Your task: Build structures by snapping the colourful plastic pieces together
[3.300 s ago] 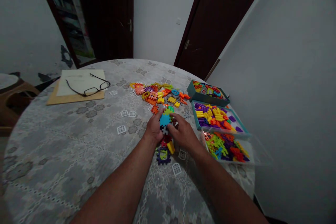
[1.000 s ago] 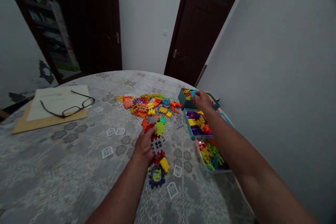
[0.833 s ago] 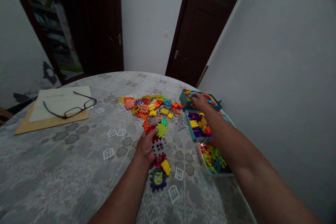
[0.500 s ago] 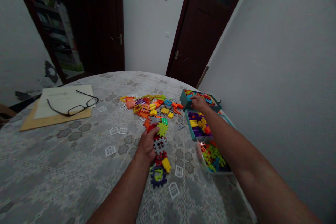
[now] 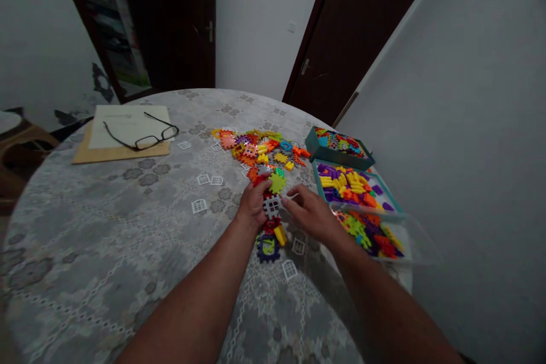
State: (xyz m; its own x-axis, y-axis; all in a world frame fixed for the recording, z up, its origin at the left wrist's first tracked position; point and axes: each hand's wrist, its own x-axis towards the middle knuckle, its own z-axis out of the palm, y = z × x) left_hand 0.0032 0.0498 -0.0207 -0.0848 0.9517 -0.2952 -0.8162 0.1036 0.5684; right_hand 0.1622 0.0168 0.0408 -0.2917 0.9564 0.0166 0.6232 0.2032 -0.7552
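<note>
Readable text: none in this view.
Paper sheet [image 5: 123, 125] under the glasses [image 5: 143, 135]: faint line of print near its top edge, too small to read.

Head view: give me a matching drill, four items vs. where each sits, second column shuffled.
Items:
1. glasses
2. green gear piece
3. purple ring piece
4. loose pile of pieces

Places:
A. near end of the assembled strip, closest to the camera
B. on the paper at far left
C. mid-table, beyond the hands
D. at the left hand fingertips, far end of the strip

Pairs: 1-B, 2-D, 3-A, 4-C
</note>
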